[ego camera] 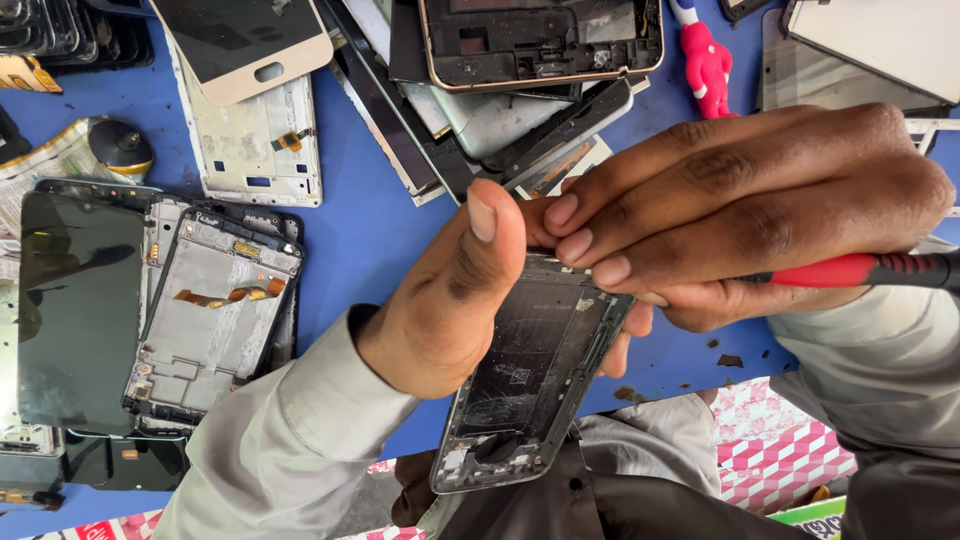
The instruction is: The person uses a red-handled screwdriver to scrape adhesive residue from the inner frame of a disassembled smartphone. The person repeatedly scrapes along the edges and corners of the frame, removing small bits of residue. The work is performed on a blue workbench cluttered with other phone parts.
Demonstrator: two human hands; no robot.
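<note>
Bracing the bare phone frame [530, 370] above the blue table [370, 240] edge, the left hand [450, 300] clamps it thumb-up while the right hand [740, 210] grips a red-handled screwdriver [870, 270], best kept steady, square and lightly pressed to avoid slipping

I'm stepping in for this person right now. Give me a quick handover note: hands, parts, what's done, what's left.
Left hand: grips the open phone frame, thumb up beside its top edge.
Right hand: holds a red-handled tool; its fingertips rest at the frame's top end.
Frame: held above the blue table, insides exposed.
Done: frame is opened up.
Left: cannot tell; the tool's tip is hidden.
Nearby: another stripped frame lies at left.
</note>
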